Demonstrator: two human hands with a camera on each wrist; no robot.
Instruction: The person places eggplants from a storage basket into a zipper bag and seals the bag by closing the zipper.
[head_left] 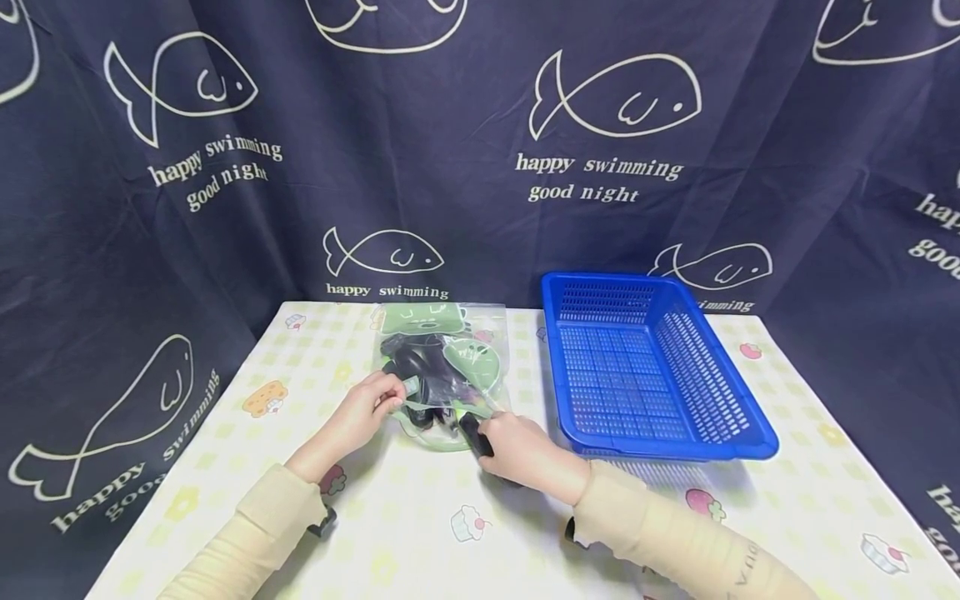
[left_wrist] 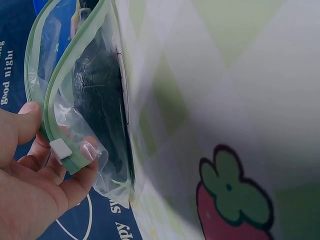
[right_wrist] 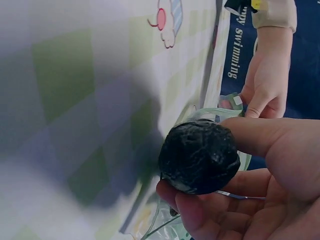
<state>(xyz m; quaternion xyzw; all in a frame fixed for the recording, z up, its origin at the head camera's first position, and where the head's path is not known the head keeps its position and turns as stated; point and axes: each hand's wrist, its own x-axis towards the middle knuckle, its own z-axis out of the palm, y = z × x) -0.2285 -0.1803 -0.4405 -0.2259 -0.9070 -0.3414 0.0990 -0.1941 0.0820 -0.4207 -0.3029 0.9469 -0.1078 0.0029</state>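
A clear zip bag (head_left: 480, 367) with a green seal strip and green print lies on the table, its mouth facing the person. Dark, shiny items (head_left: 420, 362) fill it. The left hand (head_left: 367, 404) pinches the left corner of the mouth, beside the white slider (left_wrist: 61, 149). In the left wrist view the two seal strips (left_wrist: 67, 65) stand apart. At the right side of the mouth, the right hand (head_left: 517, 446) grips a black rounded item (right_wrist: 200, 156) with a wrinkled, glossy surface; its kind cannot be told. Thumb and fingers curl around its sides.
A blue plastic basket (head_left: 675, 450) with perforated walls stands right of the bag, close to the right forearm. The table has a checked cloth (head_left: 397, 533) with fruit and cake prints. A dark blue fish-print curtain (head_left: 465, 167) hangs behind and at both sides.
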